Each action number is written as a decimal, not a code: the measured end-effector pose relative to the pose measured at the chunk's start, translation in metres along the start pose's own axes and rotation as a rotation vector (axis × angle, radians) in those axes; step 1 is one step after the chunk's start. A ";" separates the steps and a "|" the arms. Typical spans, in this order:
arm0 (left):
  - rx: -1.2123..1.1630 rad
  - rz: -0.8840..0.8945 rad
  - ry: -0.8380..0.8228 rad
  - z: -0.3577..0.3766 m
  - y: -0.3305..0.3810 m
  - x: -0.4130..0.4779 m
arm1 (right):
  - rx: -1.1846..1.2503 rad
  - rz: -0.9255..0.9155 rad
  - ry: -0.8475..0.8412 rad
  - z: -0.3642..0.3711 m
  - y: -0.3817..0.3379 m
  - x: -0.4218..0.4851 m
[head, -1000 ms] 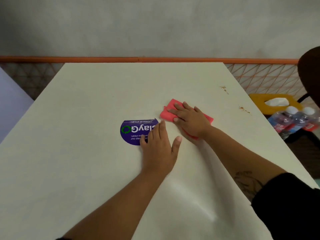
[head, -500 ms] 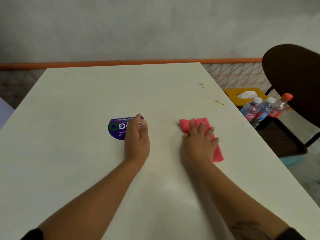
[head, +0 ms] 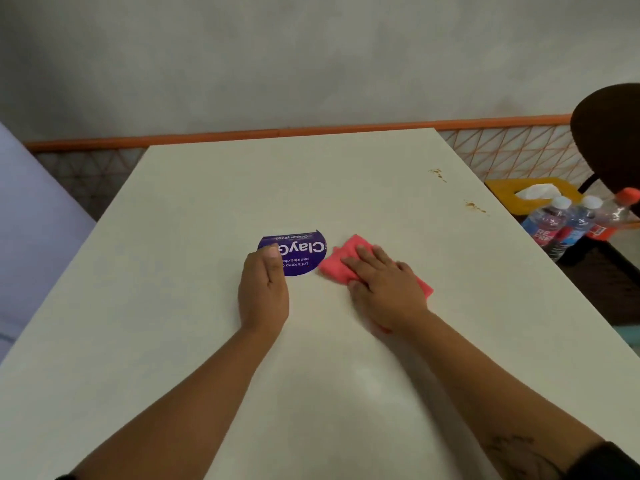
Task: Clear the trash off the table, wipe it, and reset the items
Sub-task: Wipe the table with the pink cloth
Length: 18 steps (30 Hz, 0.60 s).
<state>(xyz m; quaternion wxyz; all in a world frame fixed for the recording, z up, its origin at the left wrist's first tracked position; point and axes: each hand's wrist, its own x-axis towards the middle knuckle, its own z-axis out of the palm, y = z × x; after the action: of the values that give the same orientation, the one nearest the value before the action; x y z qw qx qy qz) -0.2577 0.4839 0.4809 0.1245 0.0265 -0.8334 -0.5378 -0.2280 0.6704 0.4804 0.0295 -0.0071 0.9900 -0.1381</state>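
A pink cloth [head: 341, 261] lies flat on the white table [head: 173, 306]. My right hand [head: 384, 289] presses down on it with fingers spread and straight. My left hand [head: 264, 289] rests on the table just left of the cloth, fingers loosely together, covering the near left part of a purple round sticker [head: 301, 251]. Two patches of brown stains [head: 438, 174] [head: 475, 206] mark the table near its far right edge.
Right of the table, three plastic bottles [head: 575, 223] stand on a dark seat, beside a yellow box with white tissue [head: 535, 194]. A dark chair back [head: 609, 140] rises at the right edge. An orange rail and mesh fence run behind the table.
My right hand slid the pink cloth left, up to the sticker's edge. My left hand stayed by the sticker. The view shifted slightly left.
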 end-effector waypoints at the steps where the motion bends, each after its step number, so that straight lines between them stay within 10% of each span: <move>1: 0.014 0.002 -0.004 -0.001 0.001 0.001 | -0.011 0.105 0.031 -0.005 0.017 -0.001; 7: -0.004 0.023 0.018 -0.019 0.001 0.006 | 0.006 0.473 0.115 0.004 0.002 0.020; 18: 0.073 -0.055 0.148 -0.068 -0.020 0.015 | 0.020 0.223 -0.014 0.046 -0.164 0.055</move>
<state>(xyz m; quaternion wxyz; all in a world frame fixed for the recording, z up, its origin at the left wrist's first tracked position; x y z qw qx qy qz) -0.2580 0.4127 0.4921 0.1697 0.0937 -0.8398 -0.5071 -0.2787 0.4990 0.4779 0.0517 0.1024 0.9829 -0.1438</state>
